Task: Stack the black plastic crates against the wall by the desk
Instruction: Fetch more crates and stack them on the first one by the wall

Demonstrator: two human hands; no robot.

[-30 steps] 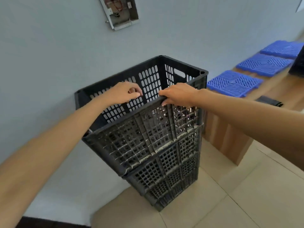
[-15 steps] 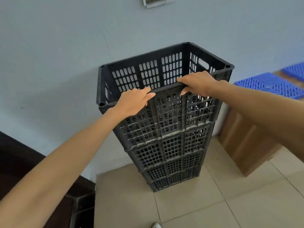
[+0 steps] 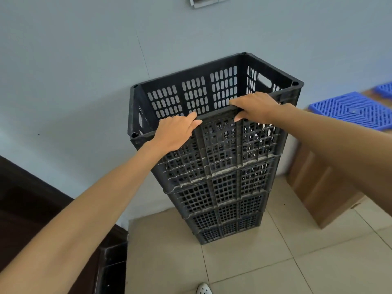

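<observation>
The left hand (image 3: pixel 176 132) and right hand (image 3: pixel 256 109) each clamp the near rim of the top crate (image 3: pixel 222 143). The stack (image 3: pixel 222 198) stands on the floor (image 3: pixel 254 264) against the wall (image 3: pixel 84 60), counter (image 3: pixel 318 187) at right.

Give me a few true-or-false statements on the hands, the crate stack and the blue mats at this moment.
1. The left hand and the right hand are both on the near rim of the top crate. True.
2. The right hand hangs free of the top crate. False: it holds the near rim, thumb under the edge.
3. The crate stack stands on the tiled floor by the wall. True.
4. The blue mats lie on the floor. False: they lie on top of the wooden desk.
</observation>
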